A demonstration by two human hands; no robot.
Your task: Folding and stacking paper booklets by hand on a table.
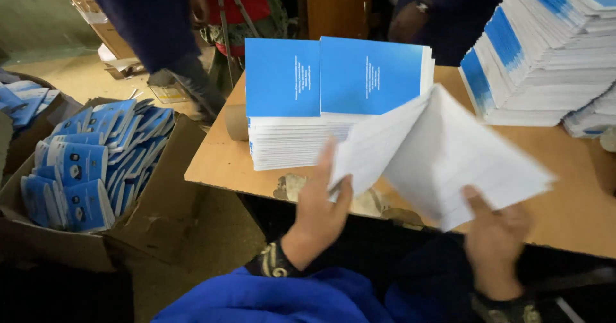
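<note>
Where the two hands meet above the near edge of the wooden surface (pixel 218 162), one item is in hand: a sheaf of white printed sheets (pixel 443 153), opened into a fan and blurred.

Left hand (pixel 319 211): fingers extended upward and only loosely curled, thumb pressing the lower left corner of the sheaf.

Right hand (pixel 494 243): thumb on top of the sheaf's lower right edge, fingers closed beneath it (their tips hidden by the paper).

Behind the sheaf, on the surface: a low double stack of blue-covered booklets (pixel 333 79), two covers side by side, white page edges facing the viewer.

Far right of the surface: a tall leaning stack of the same booklets (pixel 545 53), spines blue; a smaller pile (pixel 590 121) just beside it.

Left, on the floor: an open cardboard box (pixel 167 214) packed with upright blue-and-white booklets (pixel 83 169); a second box (pixel 25 105) farther left, partly seen.

Background: two standing people in dark clothing, one at upper left (pixel 154 21), one at upper right with a hand (pixel 410 21) near the surface's far edge.
</note>
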